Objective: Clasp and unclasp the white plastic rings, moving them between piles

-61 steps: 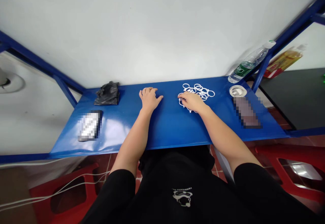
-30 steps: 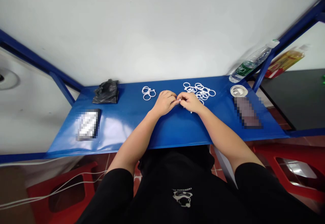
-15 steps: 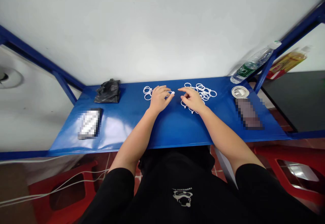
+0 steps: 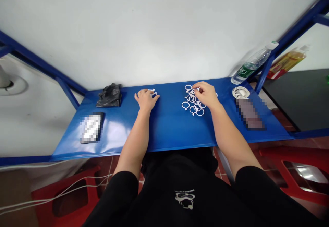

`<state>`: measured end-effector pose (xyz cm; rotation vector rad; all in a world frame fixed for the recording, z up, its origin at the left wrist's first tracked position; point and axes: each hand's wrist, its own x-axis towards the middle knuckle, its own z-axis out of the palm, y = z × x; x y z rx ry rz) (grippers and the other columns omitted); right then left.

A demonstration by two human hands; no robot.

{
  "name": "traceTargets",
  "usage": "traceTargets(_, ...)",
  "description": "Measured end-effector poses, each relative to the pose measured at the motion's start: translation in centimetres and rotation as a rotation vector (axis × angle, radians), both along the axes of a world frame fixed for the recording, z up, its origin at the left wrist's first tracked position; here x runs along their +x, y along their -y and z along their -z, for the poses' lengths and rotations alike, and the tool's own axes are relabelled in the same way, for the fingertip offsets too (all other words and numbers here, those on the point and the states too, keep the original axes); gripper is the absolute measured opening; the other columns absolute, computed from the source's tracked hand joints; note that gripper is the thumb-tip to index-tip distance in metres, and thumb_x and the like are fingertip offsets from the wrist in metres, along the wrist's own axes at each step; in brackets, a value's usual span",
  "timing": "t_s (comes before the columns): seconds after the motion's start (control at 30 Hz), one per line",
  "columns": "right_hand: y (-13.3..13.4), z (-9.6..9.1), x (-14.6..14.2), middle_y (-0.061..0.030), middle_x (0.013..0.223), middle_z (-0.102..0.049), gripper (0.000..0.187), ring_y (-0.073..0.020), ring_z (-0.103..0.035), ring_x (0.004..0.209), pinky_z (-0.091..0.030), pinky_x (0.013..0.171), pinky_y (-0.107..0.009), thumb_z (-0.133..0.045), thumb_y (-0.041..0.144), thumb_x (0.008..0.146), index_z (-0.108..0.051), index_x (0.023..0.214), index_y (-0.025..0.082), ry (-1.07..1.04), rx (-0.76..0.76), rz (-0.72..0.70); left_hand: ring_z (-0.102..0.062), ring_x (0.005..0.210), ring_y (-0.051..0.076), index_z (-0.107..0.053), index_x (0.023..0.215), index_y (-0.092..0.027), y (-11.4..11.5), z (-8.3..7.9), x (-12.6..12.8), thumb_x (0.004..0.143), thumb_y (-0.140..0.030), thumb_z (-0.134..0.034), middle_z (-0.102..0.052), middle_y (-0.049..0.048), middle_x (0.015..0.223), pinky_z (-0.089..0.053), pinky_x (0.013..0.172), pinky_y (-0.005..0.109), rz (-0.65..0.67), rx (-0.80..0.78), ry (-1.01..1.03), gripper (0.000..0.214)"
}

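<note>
White plastic rings with small eyelets, like curtain rings (image 4: 185,106), lie in a loose, overlapping pile right of the table's middle. My right hand (image 4: 205,94) is over the back of this pile, thumb and forefinger bent in around the edge of a white ring; the other fingers are tucked and partly hidden. Farther left, my left hand (image 4: 145,99) lies palm down with its fingers spread, over a smaller group of white rings (image 4: 154,92). Most of that group is covered by the hand, and nothing shows gripped in it.
On the blue table (image 4: 169,131) are a crumpled black plastic bag (image 4: 109,95), a blurred-out flat item (image 4: 92,127), a coiled white cable (image 4: 241,92) and a blurred-out dark item (image 4: 250,114). A water bottle (image 4: 253,66) leans at the back right. Blue frame bars (image 4: 67,91) flank both ends.
My left hand has moved left from the table's middle to the smaller group of rings, and its fingers are spread. My right hand has shifted right and back over the pile, uncovering its front rings.
</note>
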<state>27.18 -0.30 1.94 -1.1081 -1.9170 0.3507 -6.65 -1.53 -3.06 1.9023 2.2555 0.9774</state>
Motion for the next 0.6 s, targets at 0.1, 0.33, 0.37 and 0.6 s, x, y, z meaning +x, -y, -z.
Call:
traceTargets(0.1,0.2,0.1,-0.3,-0.0052,0.11,-0.078,0.029,-0.0249,-0.072,0.097,-0.057,0.085,-0.042,-0.056,0.009,0.083,-0.079,0.093,0.024,0.081,-0.035,-0.105,-0.049,0.137,0.042,-0.075,0.098,-0.028,-0.2,0.3,-0.1,0.08,-0.042,-0.087,-0.066,0.0138,0.133,-0.023,0.121,0.076,-0.01,0.041,-0.013,0.026)
traceTargets(0.33,1.5,0.0,-1.2,-0.0025,0.113,-0.08,0.034,-0.0235,-0.074,0.1,-0.058,0.088,-0.038,-0.064,0.011,0.083,-0.081,0.106,0.027,0.436,-0.432,-0.306,-0.044,0.144,0.038,-0.076,0.107,-0.031,0.0,-0.9,-1.5,0.09,-0.041,-0.077,-0.063,0.0099,0.143,-0.019,0.126,0.072,-0.192,-0.132,-0.056,0.02)
traceTargets(0.37,1.6,0.0,-1.2,-0.0025,0.116,-0.08,0.035,-0.0233,-0.074,0.102,-0.058,0.089,-0.037,-0.065,0.011,0.083,-0.081,0.109,0.027,0.449,-0.48,-0.33,-0.043,0.145,0.037,-0.076,0.107,-0.031,0.1,-1.1,-1.7,0.091,-0.041,-0.076,-0.062,0.0096,0.143,-0.018,0.126,0.071,-0.221,-0.154,-0.05,0.019)
traceTargets(0.6,1.6,0.7,-2.0,-0.005,0.11,-0.078,0.022,-0.0238,-0.071,0.096,-0.053,0.078,-0.035,-0.068,0.018,0.089,-0.082,0.103,0.027,0.589,-0.412,-0.279,-0.042,0.146,0.04,-0.076,0.108,-0.027,-0.1,-1.4,-2.0,0.092,-0.045,-0.074,-0.06,0.0137,0.146,-0.018,0.126,0.071,-0.302,-0.108,0.044,0.024)
